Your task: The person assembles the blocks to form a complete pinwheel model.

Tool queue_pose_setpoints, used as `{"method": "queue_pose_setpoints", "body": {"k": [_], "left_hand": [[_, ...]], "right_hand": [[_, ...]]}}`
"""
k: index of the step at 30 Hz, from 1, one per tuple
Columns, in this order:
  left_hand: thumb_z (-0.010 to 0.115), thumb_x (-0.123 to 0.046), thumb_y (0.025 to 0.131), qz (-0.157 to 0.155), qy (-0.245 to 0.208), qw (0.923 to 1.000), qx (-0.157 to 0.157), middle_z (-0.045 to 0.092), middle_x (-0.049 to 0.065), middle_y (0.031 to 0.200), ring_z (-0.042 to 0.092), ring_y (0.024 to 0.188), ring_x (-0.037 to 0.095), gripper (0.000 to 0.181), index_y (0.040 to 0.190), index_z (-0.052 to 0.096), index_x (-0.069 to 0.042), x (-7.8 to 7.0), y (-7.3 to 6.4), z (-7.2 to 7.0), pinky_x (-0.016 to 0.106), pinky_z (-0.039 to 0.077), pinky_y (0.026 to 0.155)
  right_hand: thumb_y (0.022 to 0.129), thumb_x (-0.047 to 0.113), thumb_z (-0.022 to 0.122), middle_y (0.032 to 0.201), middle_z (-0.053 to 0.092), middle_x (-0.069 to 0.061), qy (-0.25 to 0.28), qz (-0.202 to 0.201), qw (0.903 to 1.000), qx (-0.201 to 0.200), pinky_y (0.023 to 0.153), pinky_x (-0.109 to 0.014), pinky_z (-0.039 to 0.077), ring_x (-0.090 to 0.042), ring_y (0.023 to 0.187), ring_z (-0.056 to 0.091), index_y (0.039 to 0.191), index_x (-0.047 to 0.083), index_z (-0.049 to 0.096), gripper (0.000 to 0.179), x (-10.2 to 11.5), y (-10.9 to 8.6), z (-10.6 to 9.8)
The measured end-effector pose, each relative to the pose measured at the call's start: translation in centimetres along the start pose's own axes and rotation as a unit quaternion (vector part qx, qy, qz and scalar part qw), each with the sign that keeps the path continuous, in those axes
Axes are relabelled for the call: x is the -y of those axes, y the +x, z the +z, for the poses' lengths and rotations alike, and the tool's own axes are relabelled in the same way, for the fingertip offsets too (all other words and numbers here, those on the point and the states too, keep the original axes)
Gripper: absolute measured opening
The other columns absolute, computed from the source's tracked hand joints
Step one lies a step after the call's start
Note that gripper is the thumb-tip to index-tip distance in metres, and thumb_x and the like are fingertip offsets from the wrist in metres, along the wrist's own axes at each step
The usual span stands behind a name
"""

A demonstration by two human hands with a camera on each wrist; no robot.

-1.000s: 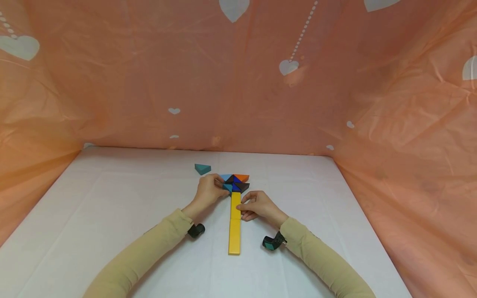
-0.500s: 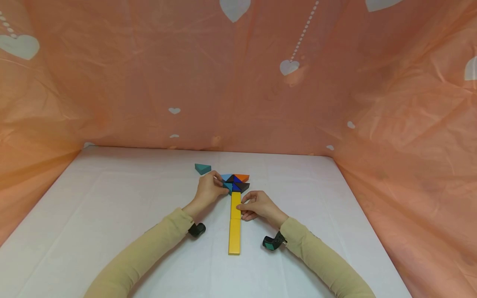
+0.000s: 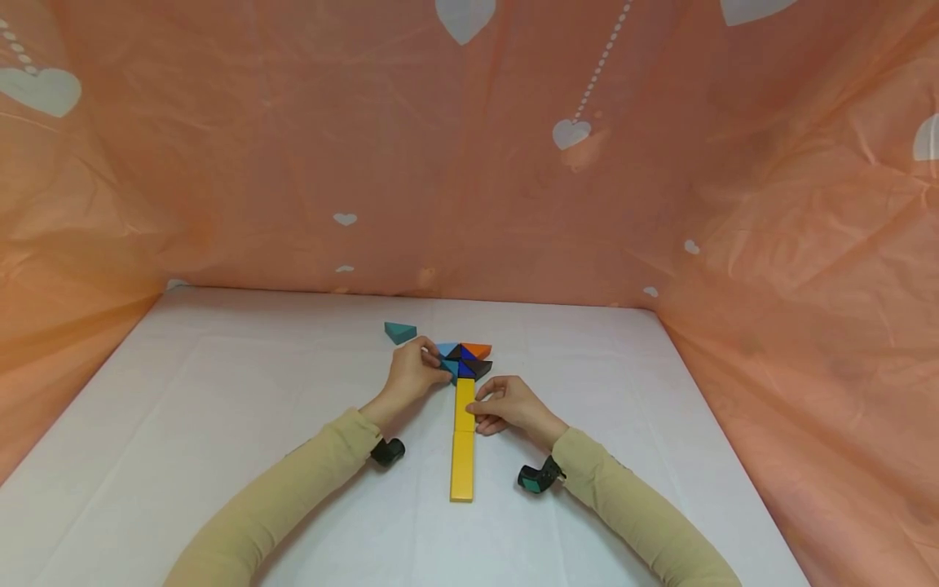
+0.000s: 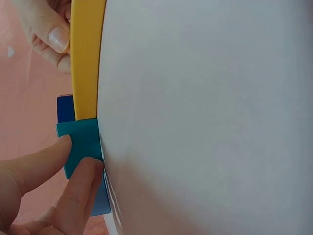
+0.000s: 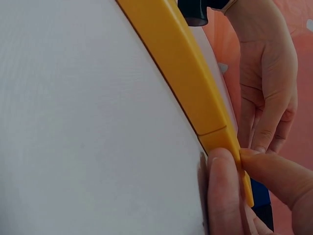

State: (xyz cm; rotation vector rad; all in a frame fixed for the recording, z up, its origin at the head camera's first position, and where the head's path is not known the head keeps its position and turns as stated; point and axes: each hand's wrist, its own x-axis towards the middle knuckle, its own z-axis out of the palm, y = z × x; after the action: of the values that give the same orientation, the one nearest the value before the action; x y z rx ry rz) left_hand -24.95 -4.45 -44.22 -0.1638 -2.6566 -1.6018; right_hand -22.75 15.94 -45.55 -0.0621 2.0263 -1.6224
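Two yellow rectangular blocks, a far one point(image 3: 465, 399) and a near one point(image 3: 462, 465), lie end to end in one line in the head view. At their far end several triangular blocks in blue, black, orange and light blue form a cluster point(image 3: 466, 353). My left hand point(image 3: 411, 373) is at the cluster's left side, its fingertips and thumb holding a teal triangular block point(image 4: 82, 139) against the end of the yellow one. My right hand point(image 3: 517, 408) is right of the line; its curled fingers and thumb hold the far yellow block point(image 5: 215, 141) by the side and top edge.
A loose teal triangular block point(image 3: 399, 332) lies beyond my left hand. The white tabletop point(image 3: 242, 383) spreads around the blocks. An orange curtain point(image 3: 411, 163) with white hearts hangs behind and at both sides. Each wrist wears a black camera, such as the right camera point(image 3: 539, 475).
My left hand has shifted very slightly at the teal block. The right hand and the blocks look unchanged, apart from a small drift of the whole head view.
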Motion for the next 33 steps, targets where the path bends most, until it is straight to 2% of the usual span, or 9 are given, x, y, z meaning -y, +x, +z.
{"method": "queue_pose_setpoints", "body": {"k": [6,10,13,16,20,22,25,28,33], "left_hand": [[0.082,-0.001,0.073,-0.013,-0.014,0.9998,0.01,0.067,0.016,0.089,0.064,0.083,0.027,0.034,0.099,0.061,0.003,-0.1,-0.1,-0.4,0.037,0.056,0.076],[0.08,0.0,0.074,-0.024,-0.049,0.9981,0.029,0.067,0.016,0.094,0.064,0.084,0.026,0.032,0.101,0.062,0.004,0.2,0.0,-1.0,0.033,0.057,0.071],[0.077,0.001,0.078,-0.015,-0.082,0.9951,0.053,0.066,0.019,0.101,0.065,0.088,0.029,0.034,0.107,0.061,0.005,0.4,0.3,-2.0,0.034,0.058,0.071],[0.077,0.0,0.079,0.028,-0.097,0.9931,0.06,0.063,0.023,0.108,0.064,0.095,0.033,0.04,0.114,0.059,0.006,0.7,1.0,-3.7,0.038,0.056,0.078],[0.08,-0.002,0.076,0.104,-0.064,0.9915,0.044,0.061,0.023,0.115,0.059,0.106,0.037,0.047,0.118,0.059,0.002,1.6,2.4,-6.2,0.045,0.049,0.092],[0.081,-0.004,0.075,0.13,-0.034,0.9898,0.048,0.06,0.021,0.12,0.055,0.113,0.037,0.051,0.121,0.059,0.0,2.2,3.0,-7.3,0.049,0.044,0.098],[0.081,-0.004,0.076,0.137,0.003,0.9878,0.075,0.055,0.019,0.13,0.047,0.124,0.036,0.058,0.128,0.055,0.0,3.1,3.8,-8.4,0.052,0.037,0.103],[0.079,-0.003,0.077,0.124,0.021,0.9853,0.115,0.049,0.018,0.138,0.039,0.131,0.034,0.064,0.134,0.051,0.001,3.8,4.4,-8.9,0.053,0.033,0.106],[0.075,0.001,0.079,0.118,0.026,0.9809,0.152,0.045,0.02,0.14,0.037,0.132,0.036,0.065,0.137,0.046,0.005,4.7,5.3,-9.1,0.051,0.032,0.108]], "right_hand": [[0.082,0.017,0.077,0.075,0.069,-0.018,-0.001,0.002,1.0,-0.001,0.06,-0.033,0.058,-0.021,0.059,0.068,0.106,-0.004,0.056,0.038,0.0,-0.1,0.0],[0.082,0.017,0.077,0.076,0.069,-0.019,-0.002,0.004,1.0,-0.002,0.06,-0.034,0.058,-0.021,0.06,0.068,0.106,-0.004,0.057,0.038,0.0,-0.1,0.0],[0.082,0.018,0.077,0.076,0.069,-0.019,-0.003,0.004,1.0,-0.001,0.06,-0.033,0.058,-0.021,0.06,0.068,0.106,-0.004,0.056,0.039,0.0,-0.1,0.0],[0.081,0.019,0.078,0.076,0.069,-0.019,-0.003,0.003,1.0,0.001,0.06,-0.033,0.058,-0.022,0.06,0.068,0.106,-0.003,0.056,0.04,0.1,-0.2,0.0],[0.08,0.019,0.078,0.077,0.069,-0.019,-0.004,-0.001,1.0,0.002,0.061,-0.033,0.058,-0.022,0.061,0.069,0.106,-0.003,0.056,0.041,0.1,-0.3,0.0],[0.081,0.019,0.078,0.076,0.068,-0.019,-0.004,-0.003,1.0,0.002,0.061,-0.033,0.058,-0.023,0.061,0.069,0.106,-0.004,0.056,0.041,0.1,-0.4,0.0],[0.081,0.018,0.078,0.076,0.068,-0.019,-0.004,-0.005,1.0,0.004,0.061,-0.033,0.058,-0.023,0.061,0.069,0.106,-0.004,0.056,0.04,0.1,-0.4,0.0],[0.081,0.018,0.078,0.076,0.068,-0.019,-0.004,-0.005,1.0,0.003,0.061,-0.033,0.058,-0.023,0.061,0.069,0.106,-0.004,0.056,0.04,0.1,-0.5,0.0],[0.081,0.018,0.078,0.077,0.068,-0.019,-0.003,-0.007,1.0,0.004,0.061,-0.034,0.058,-0.024,0.063,0.069,0.106,-0.003,0.056,0.04,0.1,-0.5,0.0]]}}
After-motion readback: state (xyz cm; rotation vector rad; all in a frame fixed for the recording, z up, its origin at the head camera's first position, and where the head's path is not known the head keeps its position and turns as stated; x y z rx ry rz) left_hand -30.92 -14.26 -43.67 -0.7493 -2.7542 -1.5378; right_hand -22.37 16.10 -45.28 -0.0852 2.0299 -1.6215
